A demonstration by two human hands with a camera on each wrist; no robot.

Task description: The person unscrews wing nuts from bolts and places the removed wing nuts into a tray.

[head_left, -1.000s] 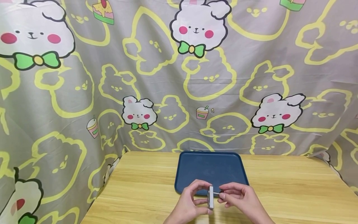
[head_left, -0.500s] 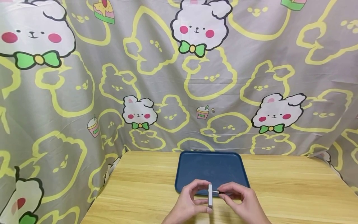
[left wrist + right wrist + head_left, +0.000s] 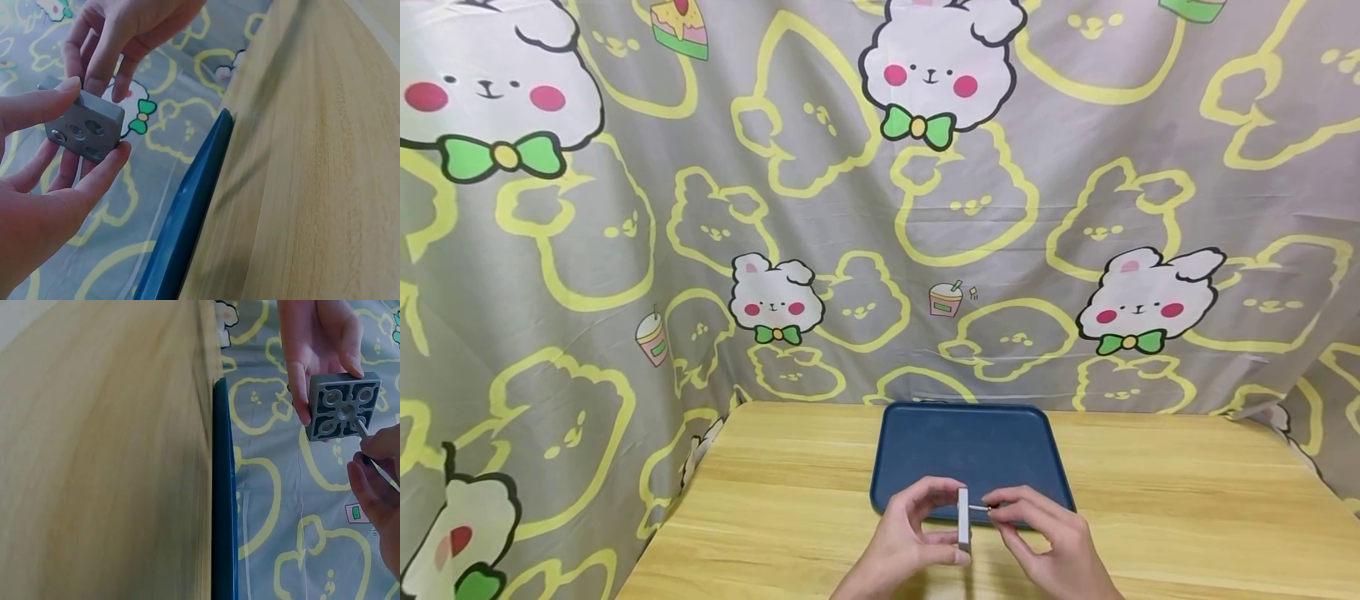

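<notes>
Head view: left hand [image 3: 904,533] has thumb and fingertips clamped on a grey metal block [image 3: 964,523], seen edge-on above the table [image 3: 760,483] near the blue tray [image 3: 958,450]; right hand [image 3: 1063,537] pinches a thin rod [image 3: 978,507] between thumb and fingers. Only the left wrist view shows the block's smooth, holed face; only the right wrist view shows its ribbed face, rod at a corner hole, insertion unclear.

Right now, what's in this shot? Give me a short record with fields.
Left hand: holds a gray square block by its edges
Right hand: pinches a slim metal rod
Rod end: at a corner hole of the block; depth unclear
Tray: blue, on the wooden table, beyond the hands
Backdrop: gray rabbit-print curtain
</notes>
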